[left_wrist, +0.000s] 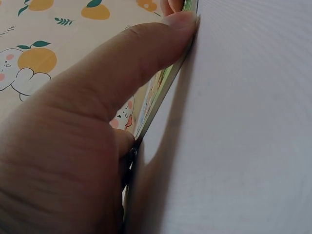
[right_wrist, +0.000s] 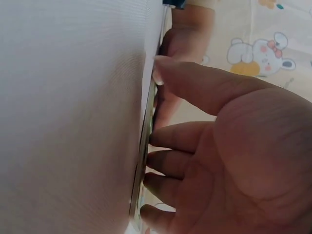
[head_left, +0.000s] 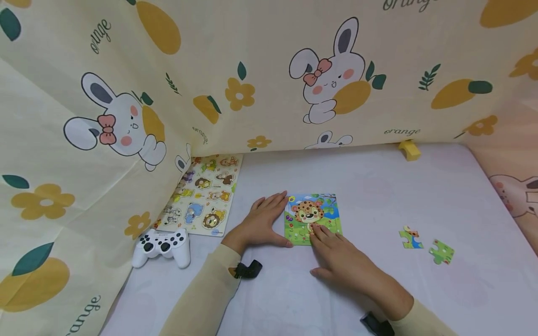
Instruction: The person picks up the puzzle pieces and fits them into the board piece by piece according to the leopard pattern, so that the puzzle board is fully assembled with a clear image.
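Note:
A square jigsaw puzzle (head_left: 300, 235) with a cartoon leopard on green grass lies flat on the white cloth in the head view. My left hand (head_left: 264, 223) rests along its left side, thumb near the lower left corner and fingertips by the upper left. With the fingertips of my right hand (head_left: 346, 256) I press on the puzzle's lower middle, hiding part of the picture. Both wrist views catch the puzzle nearly edge-on; the left thumb (left_wrist: 141, 53) touches its edge. Two loose jigsaw pieces, one blue and green (head_left: 411, 238) and one green (head_left: 442, 252), lie to the right.
On the left stand a white game controller (head_left: 161, 247) and an animal puzzle board (head_left: 210, 200), partly covered by the hanging bunny-print cloth (head_left: 260, 126). A yellow block (head_left: 409, 151) sits at the back right.

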Available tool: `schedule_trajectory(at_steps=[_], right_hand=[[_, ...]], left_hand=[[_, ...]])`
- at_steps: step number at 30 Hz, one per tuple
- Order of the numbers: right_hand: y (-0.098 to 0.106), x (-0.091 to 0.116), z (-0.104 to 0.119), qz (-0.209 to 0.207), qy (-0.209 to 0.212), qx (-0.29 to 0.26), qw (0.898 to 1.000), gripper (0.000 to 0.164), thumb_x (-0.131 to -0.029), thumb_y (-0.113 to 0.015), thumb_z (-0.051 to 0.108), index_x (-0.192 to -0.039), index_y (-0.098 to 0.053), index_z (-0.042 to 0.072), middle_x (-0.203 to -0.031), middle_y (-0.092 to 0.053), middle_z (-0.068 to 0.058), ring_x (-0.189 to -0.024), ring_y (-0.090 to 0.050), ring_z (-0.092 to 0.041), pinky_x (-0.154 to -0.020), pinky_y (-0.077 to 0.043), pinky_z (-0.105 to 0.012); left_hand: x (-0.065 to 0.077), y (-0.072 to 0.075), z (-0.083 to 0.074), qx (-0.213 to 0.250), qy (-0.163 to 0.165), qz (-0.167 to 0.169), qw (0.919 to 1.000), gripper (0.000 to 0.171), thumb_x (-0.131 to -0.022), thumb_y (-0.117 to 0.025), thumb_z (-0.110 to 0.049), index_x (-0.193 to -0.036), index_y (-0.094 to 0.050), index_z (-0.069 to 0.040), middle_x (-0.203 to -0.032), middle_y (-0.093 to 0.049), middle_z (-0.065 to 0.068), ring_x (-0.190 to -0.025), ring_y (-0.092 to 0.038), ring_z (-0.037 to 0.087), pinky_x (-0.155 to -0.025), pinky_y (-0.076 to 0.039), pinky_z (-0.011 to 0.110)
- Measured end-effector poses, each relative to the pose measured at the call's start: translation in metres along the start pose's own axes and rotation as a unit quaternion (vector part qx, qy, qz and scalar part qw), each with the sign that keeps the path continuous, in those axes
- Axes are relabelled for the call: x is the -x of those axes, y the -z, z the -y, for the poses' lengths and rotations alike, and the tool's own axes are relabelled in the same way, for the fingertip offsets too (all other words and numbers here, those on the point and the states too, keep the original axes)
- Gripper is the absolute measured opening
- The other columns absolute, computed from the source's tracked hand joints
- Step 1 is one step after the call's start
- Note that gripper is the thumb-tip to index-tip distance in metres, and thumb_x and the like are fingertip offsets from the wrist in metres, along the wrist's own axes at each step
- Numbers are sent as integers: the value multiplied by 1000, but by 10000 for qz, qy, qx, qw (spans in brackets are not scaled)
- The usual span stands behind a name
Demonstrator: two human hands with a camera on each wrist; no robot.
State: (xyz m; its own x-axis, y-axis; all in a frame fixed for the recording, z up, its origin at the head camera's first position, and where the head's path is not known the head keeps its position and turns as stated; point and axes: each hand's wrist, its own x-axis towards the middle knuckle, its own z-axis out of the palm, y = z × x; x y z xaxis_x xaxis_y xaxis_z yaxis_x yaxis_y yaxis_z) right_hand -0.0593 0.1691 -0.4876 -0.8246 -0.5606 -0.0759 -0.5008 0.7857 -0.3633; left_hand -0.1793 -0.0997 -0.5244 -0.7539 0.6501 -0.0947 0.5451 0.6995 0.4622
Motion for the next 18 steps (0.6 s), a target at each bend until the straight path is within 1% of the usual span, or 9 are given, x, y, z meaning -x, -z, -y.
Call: schedule_trajectory(at_steps=[3,7,11,18], right_hand=[[0,2,0,34,3,79,10000,86,-98,-83,42,-158,-49,-9,-171,-35,-25,-157,-33,-44,-120,-34,-67],[-1,2,-2,43,63,40,10000,87,-98,-83,42,-160,-47,-8,-172,-33,-24,-158,-31,-43,-121,-33,-67],[-3,3,-5,92,119,-32,9999,91,-98,-83,42,-162,-43,-8,-174,-30,-24,-160,-27,-42,-122,-30,-68],[-4,8,-14,174,359,-97,9992,97,-98,-81,45,-167,-35,-6,-177,-22,-22,-162,-21,-40,-124,-27,-68]], left_hand=[[0,0,0,-18,25,10,10000,134,-75,-85,-75,-175,-20,-13,-182,-4,-7,-164,-1,10,-131,2,46],[-1,-1,1,-69,50,10,10000,135,-75,-84,-76,-176,-20,-14,-182,-3,-7,-164,-1,10,-131,2,46],[-2,-2,1,-78,63,1,10000,135,-75,-84,-77,-176,-20,-14,-182,-3,-8,-164,0,10,-131,2,45],[-1,-2,0,-93,63,28,9999,134,-76,-84,-77,-176,-20,-14,-182,-3,-7,-164,-1,10,-131,2,46]])
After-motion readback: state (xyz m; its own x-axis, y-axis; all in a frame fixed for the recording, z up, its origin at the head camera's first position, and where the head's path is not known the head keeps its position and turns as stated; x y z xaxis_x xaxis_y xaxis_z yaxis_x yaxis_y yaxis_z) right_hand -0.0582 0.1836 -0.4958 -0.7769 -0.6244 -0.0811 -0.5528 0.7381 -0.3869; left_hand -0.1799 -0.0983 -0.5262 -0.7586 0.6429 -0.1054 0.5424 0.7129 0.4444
